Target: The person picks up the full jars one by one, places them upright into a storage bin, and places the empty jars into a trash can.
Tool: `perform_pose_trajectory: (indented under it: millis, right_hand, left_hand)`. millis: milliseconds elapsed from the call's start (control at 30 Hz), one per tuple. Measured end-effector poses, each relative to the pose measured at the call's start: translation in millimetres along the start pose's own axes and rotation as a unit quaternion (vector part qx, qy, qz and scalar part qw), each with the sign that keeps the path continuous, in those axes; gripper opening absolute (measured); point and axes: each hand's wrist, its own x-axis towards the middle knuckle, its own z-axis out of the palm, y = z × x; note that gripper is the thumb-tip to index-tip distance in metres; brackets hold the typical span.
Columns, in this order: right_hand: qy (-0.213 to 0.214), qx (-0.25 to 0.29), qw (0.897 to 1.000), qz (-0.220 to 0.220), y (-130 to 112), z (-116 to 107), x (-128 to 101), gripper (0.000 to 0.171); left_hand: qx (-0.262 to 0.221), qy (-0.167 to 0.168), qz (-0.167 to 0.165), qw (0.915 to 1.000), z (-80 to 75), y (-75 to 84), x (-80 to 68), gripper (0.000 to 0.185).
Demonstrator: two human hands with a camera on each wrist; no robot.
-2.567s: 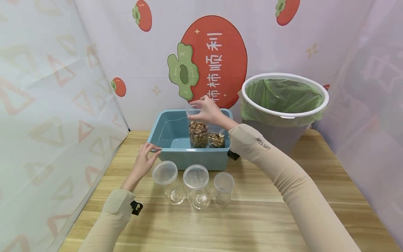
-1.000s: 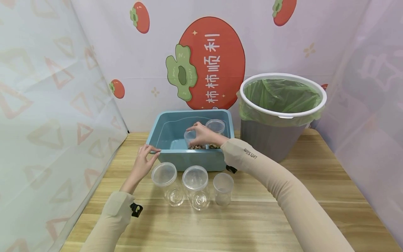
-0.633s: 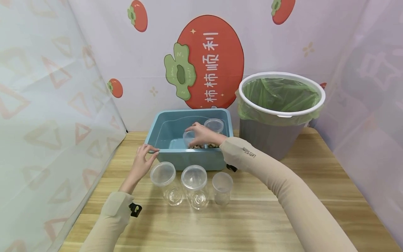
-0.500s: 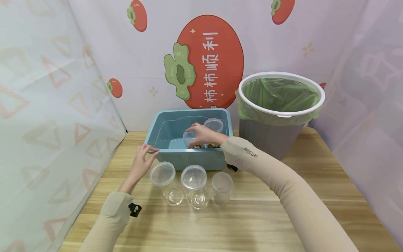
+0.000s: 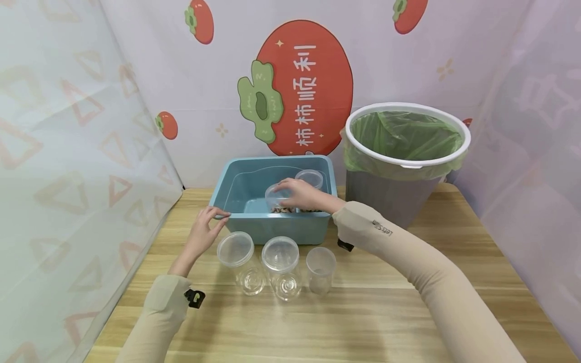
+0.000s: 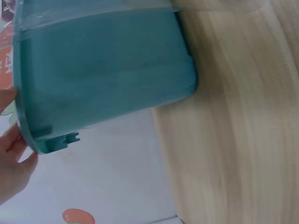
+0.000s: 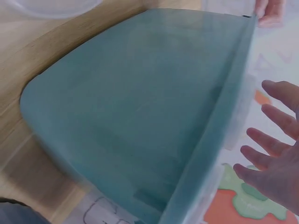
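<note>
Standing beside the right grip: a clear jar.

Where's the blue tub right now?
In the head view, the blue tub sits centrally, left of the green-lined bin, behind three clear containers, with the left hand pinching its rim.

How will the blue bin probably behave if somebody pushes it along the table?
The blue bin is probably stiff, since its walls look straight and even. It should slide rather than tip, being broad and low. Its right side may drag more, because two containers stand in its middle and right.
</note>
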Motion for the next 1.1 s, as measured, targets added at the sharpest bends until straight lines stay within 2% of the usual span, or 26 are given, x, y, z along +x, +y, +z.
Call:
perform_pose_trajectory:
  millis: [200,367,633,767,933,1000,1100]
  right_hand:
    - [0.050,-0.006,0.998,-0.039,-3,-11,-23,0.035]
    - [0.088,-0.029,0.994,-0.059,-6,-23,-49,0.032]
    - [0.153,-0.080,0.982,-0.074,-2,-42,-96,0.031]
    - [0.213,-0.101,0.966,-0.105,6,-50,-117,0.029]
    - [0.306,-0.124,0.932,-0.147,18,-59,-140,0.031]
    - [0.336,-0.131,0.920,-0.152,22,-63,-149,0.031]
    - [0.367,-0.132,0.910,-0.142,26,-70,-163,0.033]
  left_hand:
    - [0.023,-0.067,-0.025,0.9972,-10.5,8.1,4.3,0.016]
    - [0.025,-0.095,-0.038,0.9944,-17.0,22.1,5.8,0.019]
    - [0.029,-0.123,-0.011,0.9919,-23.3,50.1,0.8,0.022]
    - [0.027,-0.129,0.013,0.9913,-25.7,59.2,-5.8,0.022]
    - [0.028,-0.131,0.045,0.9900,-28.0,68.6,-14.6,0.025]
    - [0.031,-0.125,0.059,0.9899,-28.2,71.8,-17.9,0.026]
    - [0.034,-0.111,0.086,0.9895,-27.8,76.0,-22.9,0.028]
